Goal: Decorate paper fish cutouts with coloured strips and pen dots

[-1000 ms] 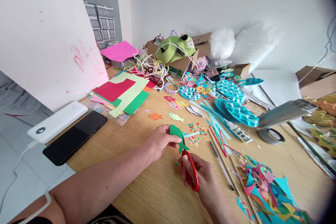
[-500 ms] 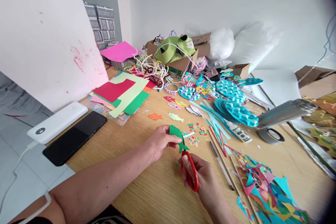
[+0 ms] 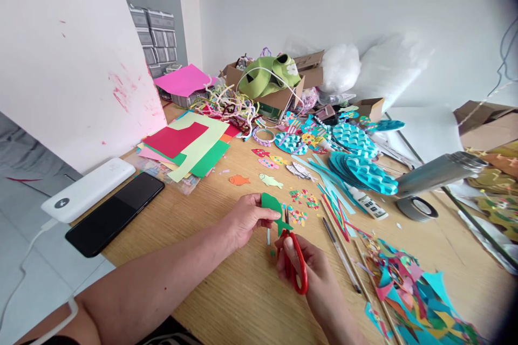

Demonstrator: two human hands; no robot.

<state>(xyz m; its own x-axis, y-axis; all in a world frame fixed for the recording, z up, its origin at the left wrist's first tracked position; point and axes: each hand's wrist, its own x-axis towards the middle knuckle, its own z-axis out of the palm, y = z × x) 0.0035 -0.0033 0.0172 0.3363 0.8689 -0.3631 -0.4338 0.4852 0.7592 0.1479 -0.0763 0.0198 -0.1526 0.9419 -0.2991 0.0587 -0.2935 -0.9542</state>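
Between the thumb and fingers of my left hand (image 3: 250,221) is a green paper fish (image 3: 272,205), its forked tail pointing toward me. My right hand (image 3: 309,267) grips red-handled scissors (image 3: 299,269), whose blades stand beside the tail, slightly apart. A thin pale strip (image 3: 268,236) shows just under my left fingers, and a small green scrap (image 3: 272,253) lies near it. Beyond my hands are an orange paper fish (image 3: 239,179) and a pale green paper fish (image 3: 271,180). Small coloured paper dots (image 3: 299,216) are heaped just past the blades.
Coloured paper sheets (image 3: 194,143), a phone (image 3: 115,214) and a white power bank (image 3: 89,188) are on the left. A pen (image 3: 342,255), wooden sticks (image 3: 374,285), a glue bottle (image 3: 368,203), a tape roll (image 3: 417,208), a metal flask (image 3: 443,172) and paper scraps (image 3: 421,296) lie right.
A pale strip that lay by the blades has dropped away and shows below my left hand. The scissors have shifted slightly to the tail's right side. My left hand has barely moved.
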